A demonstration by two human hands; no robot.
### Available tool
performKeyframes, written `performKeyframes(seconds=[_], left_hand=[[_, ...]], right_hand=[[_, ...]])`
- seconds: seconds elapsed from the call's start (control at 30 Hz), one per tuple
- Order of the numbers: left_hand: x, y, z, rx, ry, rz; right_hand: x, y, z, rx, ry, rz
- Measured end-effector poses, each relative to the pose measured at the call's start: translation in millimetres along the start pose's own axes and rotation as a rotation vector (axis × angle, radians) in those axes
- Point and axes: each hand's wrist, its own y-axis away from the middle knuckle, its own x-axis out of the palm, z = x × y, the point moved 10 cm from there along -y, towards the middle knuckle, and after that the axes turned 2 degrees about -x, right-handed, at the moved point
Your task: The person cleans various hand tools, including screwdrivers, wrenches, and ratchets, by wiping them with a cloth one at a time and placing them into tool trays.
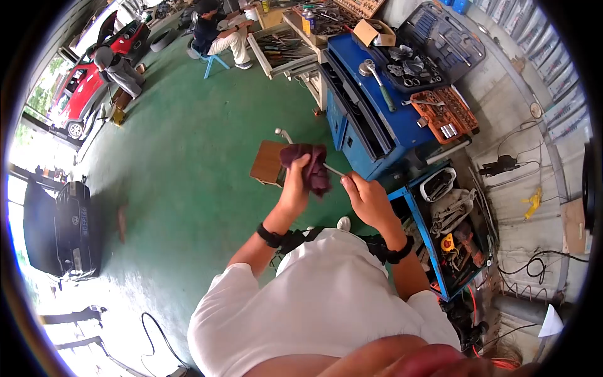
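My left hand (294, 185) is closed round a bunched maroon cloth (316, 164), which wraps a slim metal bar (333, 169). The bar slants from upper left to lower right, and the cloth hides its middle. A shiny piece with a rounded end (284, 134) sticks out beyond the cloth and looks like the bar's far end. My right hand (370, 202) grips the bar's near end between thumb and curled fingers. Below the cloth, a small brown-topped stool (268, 161) stands on the green floor.
On my right are a blue tool cabinet (359, 135) carrying a ratchet (377, 85) and an orange socket case (445, 113), and a blue-edged tool tray (411, 210). A person sits farther back (217, 34); another bends by a red car (119, 69). A dark car (66, 226) stands left.
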Motion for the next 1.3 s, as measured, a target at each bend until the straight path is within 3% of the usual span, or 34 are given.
performKeyframes(seconds=[0.1, 0.13, 0.2, 0.33, 0.43, 0.47, 0.53, 0.63, 0.77, 0.87, 0.93, 1.03, 1.13, 1.23, 1.3], left_hand=[[-28, 9, -21, -0.112, 0.363, 0.068], [-53, 15, -37, -0.051, 0.310, -0.090], [-78, 39, -81, 0.180, 0.248, -0.190], [-125, 60, -87, 0.220, 0.212, -0.026], [-143, 72, -56, -0.105, -0.320, -0.125], [-154, 73, -58, 0.032, -0.546, -0.265], [-159, 79, -52, -0.137, -1.052, -0.289], [-132, 84, -61, 0.012, -1.200, -0.322], [-120, 73, -63, 0.020, -1.310, -0.344], [-94, 61, -86, 0.185, -1.188, -0.307], [-74, 61, -116, 0.548, -1.106, -0.216], [-77, 76, -138, 0.673, -1.068, -0.322], [-122, 81, -148, 0.639, -0.796, -0.516], [-160, 71, -124, 0.449, -0.436, -0.685], [-147, 70, -134, 0.523, -0.409, -0.699]], right_hand=[[22, 9, 4, -0.087, -0.042, 0.055], [27, 14, 4, -0.074, -0.054, 0.065], [44, 25, 8, -0.108, -0.011, 0.203], [60, 36, 15, -0.141, 0.170, 0.277], [64, 26, 40, -0.315, 0.121, 0.164], [65, 20, 43, -0.329, 0.124, 0.162], [80, 10, 59, -0.485, 0.314, 0.266], [91, -13, 69, -0.566, 0.353, 0.301], [100, -27, 81, -0.724, 0.316, 0.227], [90, -36, 79, -0.701, 0.313, 0.223], [73, -47, 79, -0.690, 0.294, 0.230], [33, -64, 94, -0.764, 0.191, 0.155], [40, -66, 109, -0.811, 0.235, 0.153], [65, -64, 106, -0.793, 0.138, 0.200], [85, -67, 87, -0.835, 0.117, 0.277]])
